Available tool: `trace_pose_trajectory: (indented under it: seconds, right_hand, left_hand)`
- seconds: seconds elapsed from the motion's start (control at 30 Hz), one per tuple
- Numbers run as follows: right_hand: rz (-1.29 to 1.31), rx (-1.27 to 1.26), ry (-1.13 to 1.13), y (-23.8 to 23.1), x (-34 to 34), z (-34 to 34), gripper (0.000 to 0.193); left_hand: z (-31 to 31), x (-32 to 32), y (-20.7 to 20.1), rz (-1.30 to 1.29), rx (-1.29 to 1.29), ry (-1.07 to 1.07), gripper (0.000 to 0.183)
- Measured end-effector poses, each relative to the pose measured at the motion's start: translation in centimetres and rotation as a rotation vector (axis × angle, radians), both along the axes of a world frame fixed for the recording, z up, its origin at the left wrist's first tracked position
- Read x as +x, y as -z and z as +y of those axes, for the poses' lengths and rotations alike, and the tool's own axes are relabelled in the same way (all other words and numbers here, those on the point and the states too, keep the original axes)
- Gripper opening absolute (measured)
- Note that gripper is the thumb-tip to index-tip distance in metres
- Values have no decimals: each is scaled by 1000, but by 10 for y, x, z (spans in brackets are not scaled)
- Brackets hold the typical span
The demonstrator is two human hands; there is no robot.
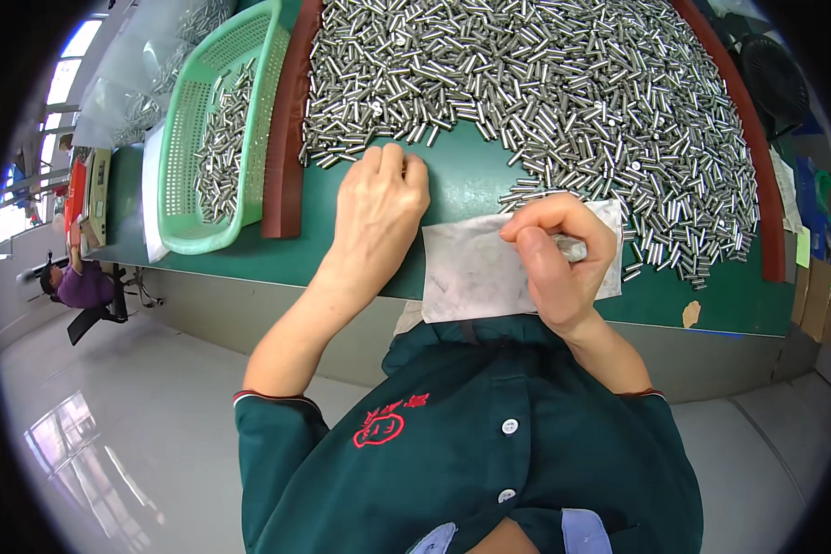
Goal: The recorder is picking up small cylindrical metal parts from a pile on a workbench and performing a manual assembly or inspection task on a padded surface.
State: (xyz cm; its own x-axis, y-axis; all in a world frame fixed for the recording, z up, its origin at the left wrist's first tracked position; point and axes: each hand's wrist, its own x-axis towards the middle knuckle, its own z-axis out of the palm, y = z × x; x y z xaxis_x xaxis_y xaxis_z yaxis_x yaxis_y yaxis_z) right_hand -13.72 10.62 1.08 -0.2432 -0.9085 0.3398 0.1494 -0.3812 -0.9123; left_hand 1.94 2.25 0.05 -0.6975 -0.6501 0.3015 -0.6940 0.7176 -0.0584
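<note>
Many short, shiny metal pins (526, 83) are spread in a thick layer over the green table (466, 157). My left hand (381, 198) rests at the near edge of the pins, its fingers curled under; their tips, and anything in them, are hidden. Over a stained pale cloth (471, 272) at the table's front edge, my right hand (568, 263) is closed, thumb against the bent forefinger. Something small and greyish-white (571, 247) shows inside its curled fingers, too unclear to name.
Dark red bars (284, 138) border the pins left and right. Left of them stands a light green basket (174, 198) holding more pins, with clear plastic bags (125, 78) behind it. A black round object (774, 83) sits far right. Another person (81, 284) sits far left.
</note>
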Motion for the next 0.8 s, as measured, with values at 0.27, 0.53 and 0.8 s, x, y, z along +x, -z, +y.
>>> trace_pose_trajectory:
  seconds: [0.27,0.53,0.8]
  right_hand:
    - [58,-78,-11,3,-3,3,4]
    - [15,-123,-73,3,-1,3,4]
    - [50,-140,-119,2,0,3,4]
  left_hand:
    - [2,-8,-8,-263,-46,60,10]
    - [-2,-8,-8,-292,-74,81,9]
    - [-8,-4,0,406,183,106,8]
